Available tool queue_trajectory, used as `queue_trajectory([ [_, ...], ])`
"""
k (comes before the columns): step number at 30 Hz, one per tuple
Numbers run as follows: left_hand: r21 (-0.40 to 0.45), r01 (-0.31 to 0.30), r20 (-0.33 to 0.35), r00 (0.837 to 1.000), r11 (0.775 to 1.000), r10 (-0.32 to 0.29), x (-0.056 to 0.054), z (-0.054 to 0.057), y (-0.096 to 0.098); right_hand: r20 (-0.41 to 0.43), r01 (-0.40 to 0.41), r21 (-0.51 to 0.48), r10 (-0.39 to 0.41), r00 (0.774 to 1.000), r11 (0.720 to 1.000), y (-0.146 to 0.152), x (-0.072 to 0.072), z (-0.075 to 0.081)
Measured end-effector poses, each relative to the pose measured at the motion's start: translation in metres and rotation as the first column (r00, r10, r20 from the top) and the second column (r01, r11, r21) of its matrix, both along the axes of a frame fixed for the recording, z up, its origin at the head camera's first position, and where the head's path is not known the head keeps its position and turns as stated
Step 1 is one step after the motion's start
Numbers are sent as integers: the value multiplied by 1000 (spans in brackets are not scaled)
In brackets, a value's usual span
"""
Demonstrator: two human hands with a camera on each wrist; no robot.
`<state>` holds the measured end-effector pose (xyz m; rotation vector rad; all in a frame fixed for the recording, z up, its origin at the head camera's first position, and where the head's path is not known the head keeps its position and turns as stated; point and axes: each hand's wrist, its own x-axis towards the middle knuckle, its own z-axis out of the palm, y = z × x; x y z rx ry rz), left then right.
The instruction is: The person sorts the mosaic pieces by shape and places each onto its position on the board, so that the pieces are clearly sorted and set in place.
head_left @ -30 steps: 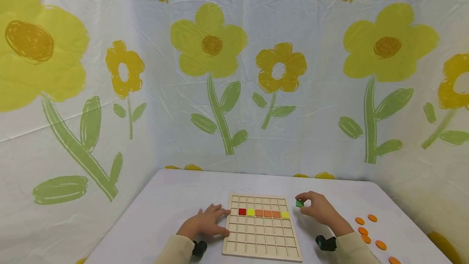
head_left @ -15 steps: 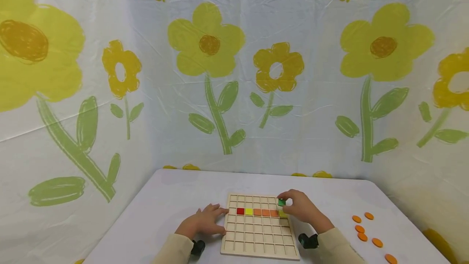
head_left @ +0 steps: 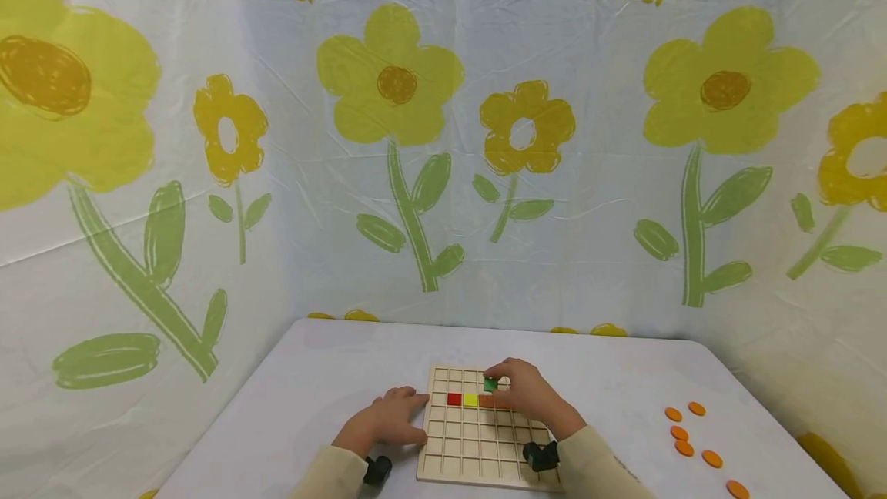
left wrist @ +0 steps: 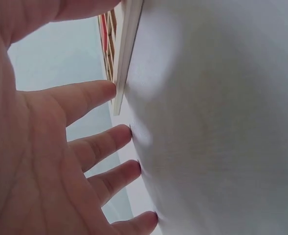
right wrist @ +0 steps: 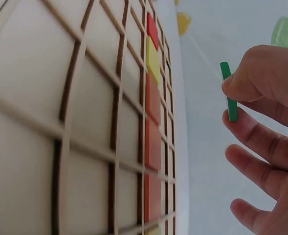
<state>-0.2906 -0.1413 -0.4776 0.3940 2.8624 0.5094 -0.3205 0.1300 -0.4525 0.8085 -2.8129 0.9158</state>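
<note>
A pale wooden grid board (head_left: 478,453) lies on the table. One of its rows carries a red square tile (head_left: 454,400), a yellow tile (head_left: 470,400) and several orange tiles (right wrist: 153,144). My right hand (head_left: 532,393) pinches a thin green square tile (head_left: 490,385) between thumb and index finger, raised over the board's far rows. The right wrist view shows that tile edge-on, apart from the grid. My left hand (head_left: 393,422) lies spread at the board's left edge, thumb and index finger touching its side; the other fingertips (left wrist: 144,223) rest on the table.
Several round orange discs (head_left: 684,448) lie scattered on the table (head_left: 333,376) to the right. A white cloth backdrop (head_left: 596,252) printed with yellow flowers stands behind the table and along both sides. Both wrists wear a black camera (head_left: 540,456).
My right hand has carried the green tile leftward, from beside the board to above its far middle squares. It now covers the row's right end. The left hand stays at the board's edge.
</note>
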Motion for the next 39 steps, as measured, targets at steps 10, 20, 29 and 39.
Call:
queue_trajectory([
  [10,19,19,-16,1000,1000,-19,2,5,2,-63,-27,59,30,998,998,-28,-1,-2],
  [20,28,50,-16,999,998,-50,-1,4,-2,-2,-34,65,34,999,997,-45,-10,-16],
  [29,105,79,-31,997,991,-76,-10,-2,-15,23,-66,67,64,998,996,-61,-9,-15],
  [39,120,61,-17,998,991,-60,-18,-6,-20,-76,-74,125,84,994,989,-73,-16,-23],
])
